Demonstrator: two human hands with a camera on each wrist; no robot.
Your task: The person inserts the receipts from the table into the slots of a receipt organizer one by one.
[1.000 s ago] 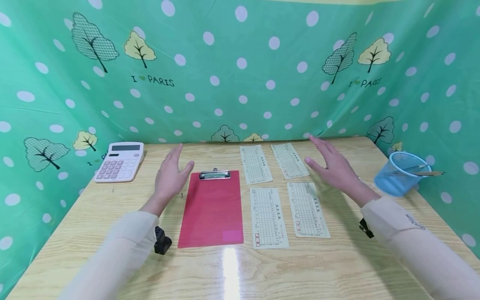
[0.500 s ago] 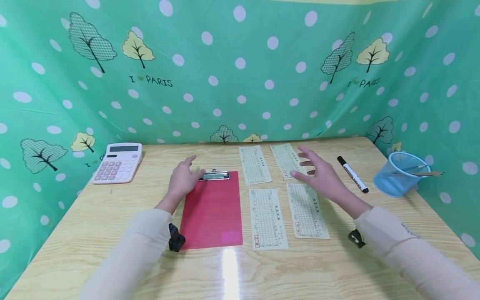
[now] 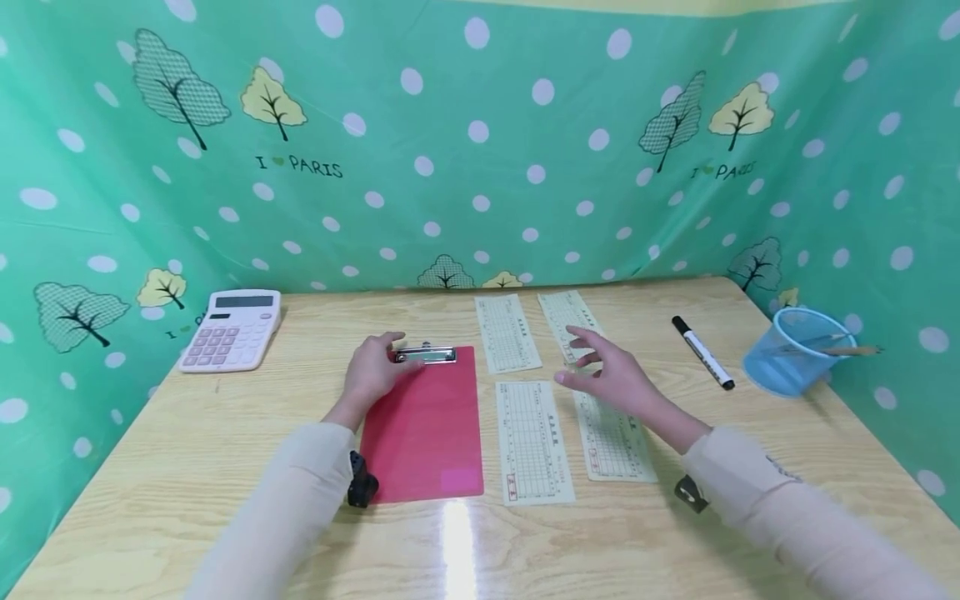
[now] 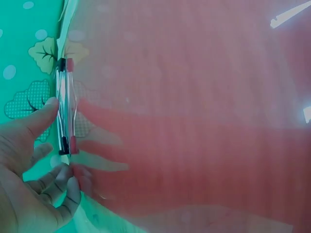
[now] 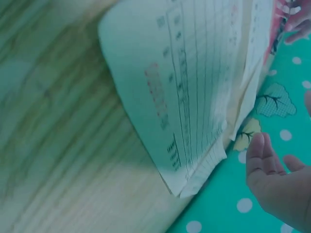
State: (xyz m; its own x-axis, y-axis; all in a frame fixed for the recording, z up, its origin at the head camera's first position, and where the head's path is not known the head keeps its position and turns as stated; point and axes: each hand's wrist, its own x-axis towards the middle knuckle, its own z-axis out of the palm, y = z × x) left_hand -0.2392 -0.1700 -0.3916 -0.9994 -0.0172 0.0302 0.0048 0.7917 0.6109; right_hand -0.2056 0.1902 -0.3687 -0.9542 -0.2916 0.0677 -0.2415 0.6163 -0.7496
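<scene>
A red clipboard (image 3: 427,433) lies flat on the table, its metal clip (image 3: 426,355) at the far end. At its far left corner is my left hand (image 3: 371,371), thumb at the clip and the other fingers bent beside the corner. In the left wrist view, the thumb of the left hand (image 4: 31,170) meets the clip, while the board stays flat. My right hand (image 3: 611,379) hovers over the two right-hand slips, the far slip (image 3: 566,312) and the near slip (image 3: 615,442), partly covering both. Its fingers are loosely spread and hold nothing.
Two more printed slips lie in the left column, a far slip (image 3: 507,333) and a near slip (image 3: 534,442). A pink calculator (image 3: 231,331) is at the back left. On the right are a marker (image 3: 702,352) and a blue mesh pen cup (image 3: 783,358) with pencils. A green curtain (image 3: 480,167) encloses the table.
The left hand has moved right and down onto the clipboard's clip corner. The right hand has come left and nearer, over the slips, uncovering the marker. Clipboard and slips have stayed put.
</scene>
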